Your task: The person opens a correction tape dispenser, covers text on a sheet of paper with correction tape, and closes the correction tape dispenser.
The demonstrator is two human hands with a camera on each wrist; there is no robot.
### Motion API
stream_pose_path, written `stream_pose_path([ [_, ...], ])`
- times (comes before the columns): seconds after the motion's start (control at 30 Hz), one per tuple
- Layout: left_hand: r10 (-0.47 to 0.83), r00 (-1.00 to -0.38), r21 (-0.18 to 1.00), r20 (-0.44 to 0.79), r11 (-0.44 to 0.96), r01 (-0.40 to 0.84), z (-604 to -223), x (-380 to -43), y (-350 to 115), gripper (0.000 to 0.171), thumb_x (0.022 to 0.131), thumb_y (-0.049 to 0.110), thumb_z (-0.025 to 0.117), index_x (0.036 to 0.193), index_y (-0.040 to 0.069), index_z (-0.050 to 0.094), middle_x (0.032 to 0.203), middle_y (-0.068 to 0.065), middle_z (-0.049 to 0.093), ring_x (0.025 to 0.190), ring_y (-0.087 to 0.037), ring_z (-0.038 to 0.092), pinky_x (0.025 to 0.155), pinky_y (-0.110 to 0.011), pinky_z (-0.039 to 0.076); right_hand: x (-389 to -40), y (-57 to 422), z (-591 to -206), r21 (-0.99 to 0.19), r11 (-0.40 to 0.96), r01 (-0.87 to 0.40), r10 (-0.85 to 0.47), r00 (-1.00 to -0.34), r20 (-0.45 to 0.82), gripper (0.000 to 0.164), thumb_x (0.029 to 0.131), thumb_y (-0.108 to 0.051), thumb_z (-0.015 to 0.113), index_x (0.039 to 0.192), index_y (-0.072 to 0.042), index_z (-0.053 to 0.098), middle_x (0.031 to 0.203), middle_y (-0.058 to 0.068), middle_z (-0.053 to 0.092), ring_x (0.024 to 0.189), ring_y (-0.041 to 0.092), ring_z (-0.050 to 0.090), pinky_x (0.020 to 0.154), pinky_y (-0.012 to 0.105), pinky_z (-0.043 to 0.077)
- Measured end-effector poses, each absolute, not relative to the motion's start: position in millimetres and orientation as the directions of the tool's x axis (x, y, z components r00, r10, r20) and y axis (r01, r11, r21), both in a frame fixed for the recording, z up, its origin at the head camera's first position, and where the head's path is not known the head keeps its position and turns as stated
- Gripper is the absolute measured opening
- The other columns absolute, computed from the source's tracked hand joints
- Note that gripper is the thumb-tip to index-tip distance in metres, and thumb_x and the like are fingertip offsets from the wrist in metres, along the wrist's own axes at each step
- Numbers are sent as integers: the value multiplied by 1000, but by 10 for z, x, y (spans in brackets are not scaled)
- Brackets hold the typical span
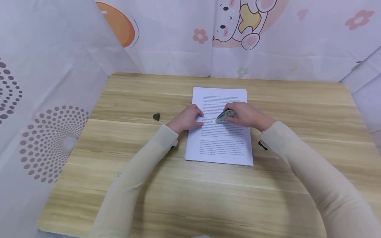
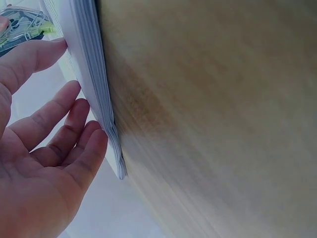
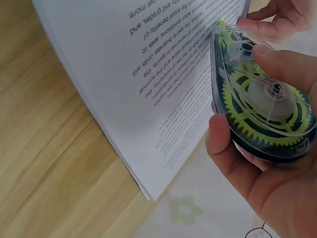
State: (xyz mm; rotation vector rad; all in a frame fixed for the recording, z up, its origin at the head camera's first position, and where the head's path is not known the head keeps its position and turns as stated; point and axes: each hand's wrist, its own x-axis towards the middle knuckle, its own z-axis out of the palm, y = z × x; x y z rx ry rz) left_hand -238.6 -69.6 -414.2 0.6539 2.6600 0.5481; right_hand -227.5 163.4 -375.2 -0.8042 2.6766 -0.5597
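Note:
A stack of printed paper (image 1: 220, 148) lies on the wooden table. My right hand (image 1: 244, 114) grips a correction tape dispenser (image 3: 267, 99) with a clear case and green gear wheels. In the head view the tip of the dispenser (image 1: 225, 114) is at the printed lines near the middle of the top sheet; whether it touches cannot be told. My left hand (image 1: 187, 118) rests at the left edge of the stack, fingers and thumb apart and slightly bent. In the left wrist view the fingertips (image 2: 99, 139) touch the paper's edge, holding no tool.
A small dark piece (image 1: 156, 116) lies on the table (image 1: 134, 96) left of my left hand. Another dark object (image 1: 263, 145) shows partly beside my right sleeve. A printed white curtain (image 1: 166, 39) hangs behind the table's far edge.

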Motion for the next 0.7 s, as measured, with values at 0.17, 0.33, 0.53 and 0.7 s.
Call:
stream_pose_path([
  [0.17,501,-833,439,-235,819,369,-4147,-2390,-707,39,83,24,68,115,2,62,117,-12,54,112,-26,46,100,-33,37,-2274,1666,-3741,-443,778,-446,-564,-805,-181,21,85,-14,65,103,-4,62,97,12,66,86,25,57,82,43,46],
  [0.33,506,-832,438,-229,817,376,-4143,-2392,-710,39,83,24,68,114,1,62,117,-13,54,111,-26,47,100,-34,37,-2272,1737,-3744,-444,782,-437,-558,-808,-188,22,85,-14,65,104,-4,61,99,12,65,88,25,57,83,44,46],
  [0.53,506,-831,442,-230,816,374,-4143,-2392,-715,39,83,24,68,114,1,62,118,-12,54,111,-25,47,99,-33,37,-2257,1835,-3739,-452,791,-412,-541,-815,-205,21,85,-14,66,104,-6,61,98,11,65,85,24,56,82,43,46],
  [0.7,510,-831,446,-223,811,378,-4135,-2387,-715,39,82,23,68,115,1,62,118,-13,55,110,-26,47,99,-34,37,-2258,1899,-3748,-450,798,-400,-531,-820,-214,22,85,-15,67,104,-6,61,97,10,65,85,24,56,81,42,46],
])
